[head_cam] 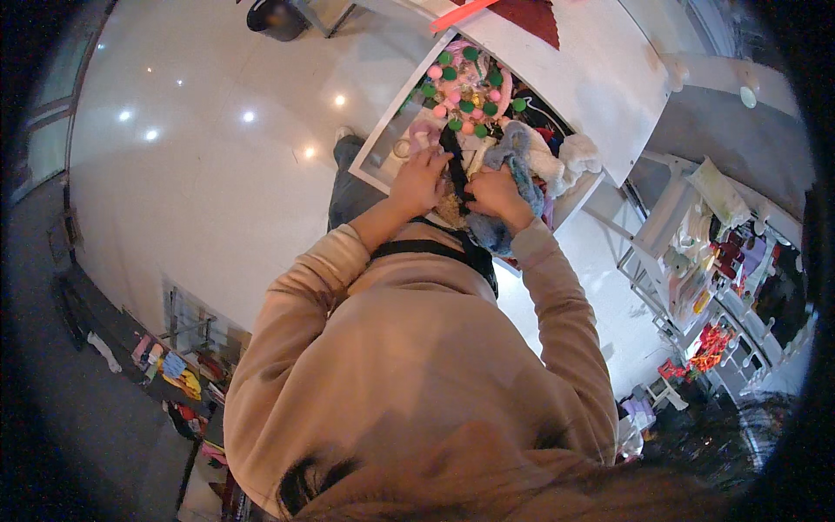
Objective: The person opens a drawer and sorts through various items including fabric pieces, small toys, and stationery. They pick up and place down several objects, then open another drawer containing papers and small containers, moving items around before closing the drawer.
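Note:
In front of me a white drawer (372, 152) stands pulled out, filled with craft materials. My left hand (419, 180) is over its near left part, fingertips at the edge of a black fabric strip (457, 163); whether they grip it is unclear. The strip's lower end is pinched in the fingers of my right hand (496, 191). Grey-blue fluffy material (513, 145) lies around the right hand and hangs over the drawer's front. Tan curly material (448, 207) shows between the hands. Green and pink pom-poms (466, 106) fill the drawer's far end.
Above the drawer is a white tabletop (587, 72) bearing dark red cloth (531, 18) and an orange-red strip (462, 14). White fluffy material (578, 156) bulges over the drawer's right side. A loaded shelf unit (711, 248) stands right; a black bin (276, 18) stands far left.

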`<action>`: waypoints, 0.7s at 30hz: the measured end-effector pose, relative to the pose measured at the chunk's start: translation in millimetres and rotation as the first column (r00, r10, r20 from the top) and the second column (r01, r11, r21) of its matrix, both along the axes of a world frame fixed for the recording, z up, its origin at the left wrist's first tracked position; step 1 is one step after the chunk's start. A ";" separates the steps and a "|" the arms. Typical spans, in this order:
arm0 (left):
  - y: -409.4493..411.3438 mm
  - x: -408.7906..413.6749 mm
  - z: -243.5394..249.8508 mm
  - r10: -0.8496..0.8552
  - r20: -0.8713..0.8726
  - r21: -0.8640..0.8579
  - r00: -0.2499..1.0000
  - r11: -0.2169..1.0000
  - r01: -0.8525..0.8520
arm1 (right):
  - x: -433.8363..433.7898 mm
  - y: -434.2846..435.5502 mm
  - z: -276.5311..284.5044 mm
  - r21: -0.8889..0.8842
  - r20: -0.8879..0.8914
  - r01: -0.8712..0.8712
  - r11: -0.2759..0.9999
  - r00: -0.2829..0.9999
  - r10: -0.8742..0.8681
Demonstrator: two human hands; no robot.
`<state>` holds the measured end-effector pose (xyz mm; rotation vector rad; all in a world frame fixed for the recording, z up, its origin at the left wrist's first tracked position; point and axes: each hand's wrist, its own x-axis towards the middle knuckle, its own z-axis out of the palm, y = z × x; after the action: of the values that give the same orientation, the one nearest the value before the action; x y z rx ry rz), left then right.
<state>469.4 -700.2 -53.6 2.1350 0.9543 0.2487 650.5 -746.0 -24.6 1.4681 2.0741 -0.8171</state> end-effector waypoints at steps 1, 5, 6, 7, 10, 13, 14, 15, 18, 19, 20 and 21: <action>3.7 0.3 2.0 0.024 -0.043 0.138 0.999 0.990 -0.018 | 1.7 0.4 0.2 -0.058 0.020 0.036 0.998 0.999 -0.034; 8.7 -1.2 -25.1 0.031 -0.390 0.169 0.920 0.985 0.039 | 13.8 8.7 2.9 -0.248 0.074 0.113 0.962 0.992 -0.098; 10.5 -0.3 -30.4 0.053 -0.387 0.171 0.920 0.985 0.015 | 16.7 9.2 4.2 -0.290 0.082 0.117 0.950 0.992 -0.098; 13.1 0.3 -35.9 0.076 -0.384 0.173 0.920 0.985 -0.009 | 17.7 8.4 6.1 -0.273 0.067 0.086 0.958 0.995 -0.070; 24.9 4.8 -36.7 0.093 -0.295 0.099 0.951 0.993 -0.067 | 14.8 9.0 18.8 -0.204 -0.002 0.002 0.979 1.000 -0.003; 30.5 17.5 -34.9 0.135 -0.078 -0.088 0.988 0.986 -0.142 | 9.7 6.2 25.7 -0.148 -0.064 -0.067 0.987 0.996 0.058; 30.1 22.3 -35.3 0.165 0.006 -0.164 0.986 0.973 -0.162 | 9.1 0.4 15.5 -0.170 -0.045 -0.111 0.979 0.993 0.105; 28.2 24.8 -39.4 0.112 -0.019 -0.212 0.994 0.971 -0.114 | 7.5 -1.5 9.4 -0.189 -0.029 -0.159 0.969 0.987 0.156; 12.0 25.9 -59.9 -0.121 -0.035 -0.201 0.992 0.973 0.111 | 3.8 2.4 22.6 -0.231 -0.077 -0.140 0.963 0.989 0.126; 5.1 25.0 -61.8 -0.274 -0.080 -0.279 0.958 0.929 0.243 | 5.1 2.6 23.3 -0.218 -0.099 -0.129 0.967 0.989 0.109; -2.7 25.2 -63.4 -0.423 -0.111 -0.361 0.899 0.860 0.360 | 8.1 3.1 24.5 -0.175 -0.116 -0.029 0.984 0.993 0.008; -9.3 26.9 -66.3 -0.500 -0.109 -0.320 0.859 0.836 0.446 | 11.8 3.3 26.0 -0.135 -0.139 0.075 0.988 0.986 -0.094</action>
<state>496.3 -709.4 -119.9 2.0680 0.4881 -0.3296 662.3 -742.8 1.3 1.4735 2.0306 -1.0999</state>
